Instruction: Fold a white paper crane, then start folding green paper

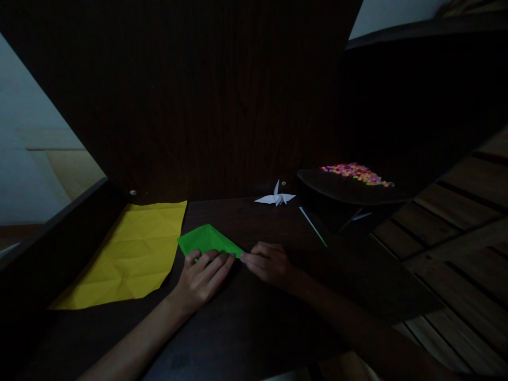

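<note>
A folded sheet of green paper (208, 239) lies on the dark table, coming to a narrow point at its right. Along its lower edge press the bent fingers of my left hand (208, 272), holding it; the thumb is hardly visible. At the pointed right end my right hand (270, 263) is closed in a pinch on the paper. Just behind, a white paper crane (277, 198) rests near the upright panel. To the left is a creased yellow paper sheet (138, 248), spread out close to the green one.
A thin white and green strip (313, 227) lies to the right of my right hand. Small pink, red and yellow pieces (357, 173) are heaped on a dark raised surface (337, 191). A dark upright panel (198, 106) closes off the back, and a low ledge (51, 227) borders the left.
</note>
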The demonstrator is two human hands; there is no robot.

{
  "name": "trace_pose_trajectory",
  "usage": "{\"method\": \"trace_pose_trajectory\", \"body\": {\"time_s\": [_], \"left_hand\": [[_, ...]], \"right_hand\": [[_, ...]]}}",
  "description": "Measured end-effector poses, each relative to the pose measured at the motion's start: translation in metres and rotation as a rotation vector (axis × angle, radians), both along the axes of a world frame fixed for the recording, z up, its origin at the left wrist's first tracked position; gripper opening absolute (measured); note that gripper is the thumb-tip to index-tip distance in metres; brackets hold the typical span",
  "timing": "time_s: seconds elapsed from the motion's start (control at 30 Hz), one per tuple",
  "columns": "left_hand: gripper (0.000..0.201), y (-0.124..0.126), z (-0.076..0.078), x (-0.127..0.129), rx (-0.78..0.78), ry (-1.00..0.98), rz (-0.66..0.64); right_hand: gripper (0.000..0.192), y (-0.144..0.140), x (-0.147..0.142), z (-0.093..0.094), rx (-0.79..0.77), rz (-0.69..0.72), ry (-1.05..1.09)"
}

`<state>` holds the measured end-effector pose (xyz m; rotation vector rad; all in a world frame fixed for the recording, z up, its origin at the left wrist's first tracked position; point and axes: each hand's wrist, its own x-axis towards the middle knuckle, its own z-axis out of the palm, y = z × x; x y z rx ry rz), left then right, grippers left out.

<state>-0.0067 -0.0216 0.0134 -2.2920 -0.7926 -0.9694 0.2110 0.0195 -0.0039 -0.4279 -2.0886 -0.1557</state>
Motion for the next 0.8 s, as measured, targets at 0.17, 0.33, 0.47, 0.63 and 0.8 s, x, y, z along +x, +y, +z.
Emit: {"method": "trace_pose_trajectory", "body": {"time_s": [0.17,0.33,0.47,0.63,0.8], "left_hand": [[0.018,0.0001,0.0015,-0.0002,0.016,0.038,-0.009],[0.010,0.0015,0.0019,0.0024,0.035,0.003,-0.010],[0.013,0.0024,0.0024,0.0028,0.013,0.012,-0.047],[0.018,0.0022,0.0042,0.0032,-0.101,-0.006,-0.087],[0.023,0.0040,0.0024,0.0010,-0.194,-0.094,-0.106]], "right_hand": [[0.015,-0.0006,0.0010,0.0019,-0.005,0.018,-0.018],[0.012,-0.0007,-0.0004,0.0026,0.015,0.020,-0.053],[0.010,-0.0020,-0.0018,0.0027,0.044,0.027,-0.071],[0.009,-0.0032,-0.0035,-0.0009,0.003,0.025,-0.076],[0.008,-0.0019,-0.0032,-0.0035,-0.131,-0.023,0.035]]}}
